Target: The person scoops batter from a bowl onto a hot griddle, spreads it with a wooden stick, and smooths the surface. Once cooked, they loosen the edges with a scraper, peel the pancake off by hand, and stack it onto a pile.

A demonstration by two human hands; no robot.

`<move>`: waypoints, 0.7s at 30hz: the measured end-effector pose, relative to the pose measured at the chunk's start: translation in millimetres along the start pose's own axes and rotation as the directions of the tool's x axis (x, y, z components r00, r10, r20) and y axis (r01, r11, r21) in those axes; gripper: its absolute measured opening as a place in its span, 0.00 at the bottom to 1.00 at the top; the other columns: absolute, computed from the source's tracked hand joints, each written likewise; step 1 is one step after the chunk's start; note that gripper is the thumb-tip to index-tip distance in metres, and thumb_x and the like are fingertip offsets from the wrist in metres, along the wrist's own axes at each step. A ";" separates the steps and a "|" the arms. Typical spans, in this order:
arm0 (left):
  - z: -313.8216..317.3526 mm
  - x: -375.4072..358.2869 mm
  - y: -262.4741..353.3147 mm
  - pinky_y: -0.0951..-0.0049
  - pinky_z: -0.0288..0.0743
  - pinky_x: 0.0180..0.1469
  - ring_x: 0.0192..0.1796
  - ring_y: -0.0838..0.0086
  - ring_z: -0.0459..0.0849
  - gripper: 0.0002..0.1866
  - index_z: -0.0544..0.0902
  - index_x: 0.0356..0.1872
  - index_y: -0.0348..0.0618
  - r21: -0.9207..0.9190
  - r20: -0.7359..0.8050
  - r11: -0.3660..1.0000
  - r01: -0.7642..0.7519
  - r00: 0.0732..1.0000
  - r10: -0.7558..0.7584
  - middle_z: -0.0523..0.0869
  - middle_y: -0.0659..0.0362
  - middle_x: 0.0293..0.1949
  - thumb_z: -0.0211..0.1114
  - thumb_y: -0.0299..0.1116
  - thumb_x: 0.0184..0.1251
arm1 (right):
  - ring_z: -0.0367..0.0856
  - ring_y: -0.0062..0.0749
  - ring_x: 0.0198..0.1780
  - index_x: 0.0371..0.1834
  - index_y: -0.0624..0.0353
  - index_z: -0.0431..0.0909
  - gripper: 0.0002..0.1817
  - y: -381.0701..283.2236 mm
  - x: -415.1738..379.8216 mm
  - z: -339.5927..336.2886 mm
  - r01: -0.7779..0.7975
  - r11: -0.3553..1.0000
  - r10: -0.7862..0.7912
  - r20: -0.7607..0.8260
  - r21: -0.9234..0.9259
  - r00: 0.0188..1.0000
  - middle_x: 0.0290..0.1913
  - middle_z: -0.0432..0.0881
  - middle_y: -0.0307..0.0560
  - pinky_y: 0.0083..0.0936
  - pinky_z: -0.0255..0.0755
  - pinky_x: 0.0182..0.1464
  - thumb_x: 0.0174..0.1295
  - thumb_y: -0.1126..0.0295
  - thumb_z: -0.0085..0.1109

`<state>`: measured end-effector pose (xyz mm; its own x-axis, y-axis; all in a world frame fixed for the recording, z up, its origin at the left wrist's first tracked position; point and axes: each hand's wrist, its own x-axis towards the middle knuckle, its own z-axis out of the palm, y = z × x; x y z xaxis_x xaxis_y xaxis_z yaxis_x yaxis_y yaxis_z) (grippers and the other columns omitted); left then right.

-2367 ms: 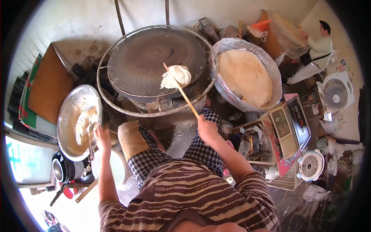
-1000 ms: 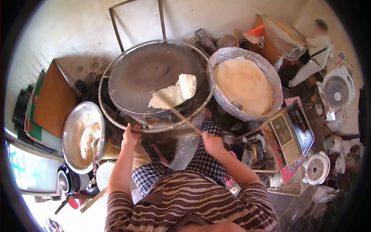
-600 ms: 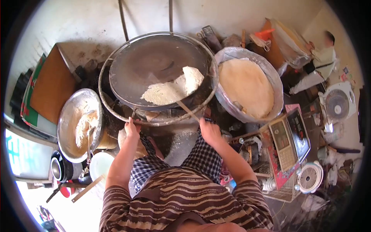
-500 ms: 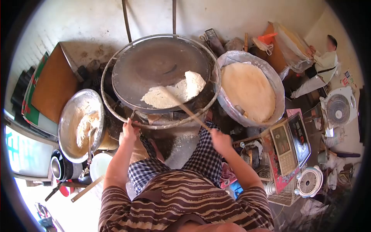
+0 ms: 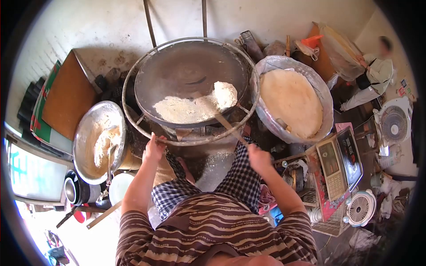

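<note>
A round dark griddle (image 5: 182, 66) sits inside a raised metal ring (image 5: 128, 113). Pale batter (image 5: 179, 110) is spread in a strip along its near side, with a thick lump of dough (image 5: 225, 94) at the strip's right end. My right hand (image 5: 261, 159), slightly blurred, is closed round the handle of a wooden spreader (image 5: 228, 126); the spreader's head lies on the batter beside the lump. At the ring's near left edge, my left hand (image 5: 154, 147) has its fingers curled on the rim.
To the left stands a metal basin (image 5: 81, 153) with batter and a ladle (image 5: 110, 162). A lined basket (image 5: 329, 119) of stacked flatbreads (image 5: 290, 102) is on the right. Beyond are a scale (image 5: 329, 162), two fans (image 5: 393, 125) and another person (image 5: 379, 73) handling a plastic-covered stack.
The spreader's head has moved right, toward the dough lump, and the batter strip reaches further left. My left hand stays at the ring. The whole view has shifted slightly.
</note>
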<state>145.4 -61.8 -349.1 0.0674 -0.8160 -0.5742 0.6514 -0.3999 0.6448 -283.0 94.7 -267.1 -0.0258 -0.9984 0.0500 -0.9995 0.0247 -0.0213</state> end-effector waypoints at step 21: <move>-5.6 38.2 38.5 0.63 0.79 0.39 0.38 0.61 0.84 0.14 0.71 0.41 0.41 0.162 -0.166 0.981 -0.106 0.977 0.133 0.81 0.54 0.37 0.54 0.43 0.71 | 0.81 0.56 0.28 0.38 0.58 0.68 0.11 -14.6 28.4 -38.5 -0.194 0.953 0.183 0.071 0.233 0.981 0.24 0.80 0.59 0.48 0.74 0.30 0.66 0.63 0.42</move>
<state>177.3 -106.0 -349.0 0.2779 -0.7814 -0.5587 0.5095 -0.3732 0.7753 -269.9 67.9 -226.8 -0.2064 -0.9781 -0.0263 -0.9427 0.2060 -0.2624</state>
